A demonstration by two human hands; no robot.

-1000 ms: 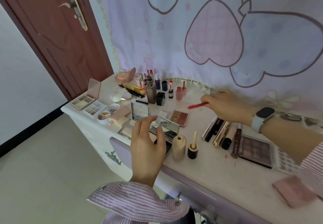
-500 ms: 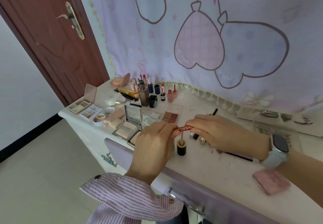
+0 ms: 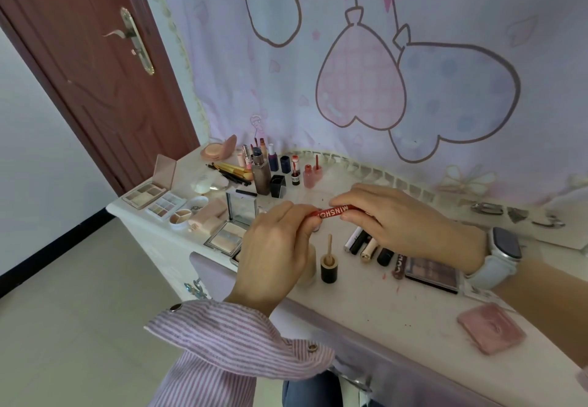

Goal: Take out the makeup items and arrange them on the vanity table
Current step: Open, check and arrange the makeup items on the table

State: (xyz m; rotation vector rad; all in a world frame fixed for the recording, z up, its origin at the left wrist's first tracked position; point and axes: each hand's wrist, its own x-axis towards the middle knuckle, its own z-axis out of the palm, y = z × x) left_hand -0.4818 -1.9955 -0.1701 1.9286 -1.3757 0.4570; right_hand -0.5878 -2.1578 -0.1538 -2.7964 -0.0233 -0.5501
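Observation:
A thin red makeup pencil [image 3: 334,211] with white lettering is held level above the white vanity table [image 3: 375,305]. My left hand [image 3: 273,247] pinches its left end and my right hand [image 3: 394,219] grips its right end. Below them stand a black cap with a wand applicator [image 3: 328,266] and a beige bottle [image 3: 308,266], partly hidden by my left hand. Mascara and lipstick tubes [image 3: 366,244] lie under my right hand beside a dark eyeshadow palette [image 3: 432,271].
Open palettes [image 3: 144,192], mirrored compacts [image 3: 240,209], brushes [image 3: 229,169] and small bottles [image 3: 296,169] crowd the table's far left. A pink puff [image 3: 490,327] lies at the near right. Hair clips [image 3: 486,208] sit by the curtain. A brown door [image 3: 95,72] stands left.
My right hand brought the red pencil from the back of the table to the middle. My left hand rose and took hold of its other end. The camera tilted upward.

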